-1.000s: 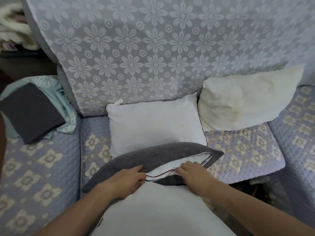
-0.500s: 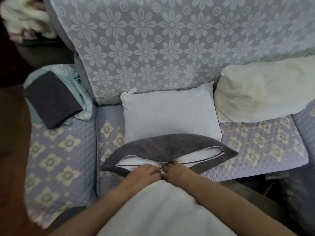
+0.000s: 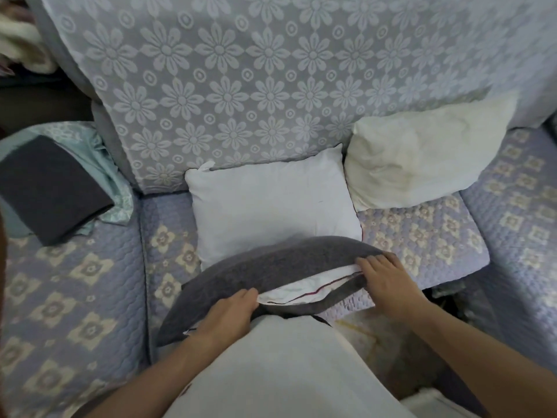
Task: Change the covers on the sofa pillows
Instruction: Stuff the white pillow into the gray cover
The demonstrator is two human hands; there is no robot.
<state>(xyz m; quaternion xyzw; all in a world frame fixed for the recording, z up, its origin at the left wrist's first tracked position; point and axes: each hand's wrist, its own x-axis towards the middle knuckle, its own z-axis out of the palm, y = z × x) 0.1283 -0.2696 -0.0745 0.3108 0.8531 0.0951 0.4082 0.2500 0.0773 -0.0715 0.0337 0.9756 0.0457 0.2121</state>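
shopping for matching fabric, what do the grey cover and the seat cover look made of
Grey cover: soft, matte, slightly fuzzy cloth, perhaps fleece or a brushed knit; the surface shows a fine nap and no sheen. Seat cover: quilted fabric, probably cotton or a blend; stitched lines puff it into small cells, with a flower pattern in beige on lilac.

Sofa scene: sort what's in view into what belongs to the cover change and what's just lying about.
Part of the job:
- grey pillow cover, gripped by left hand and right hand
- white insert showing in its opening
- bare white pillow
- cream pillow
- folded grey fabric

Lying about:
- teal cloth
- floral throw
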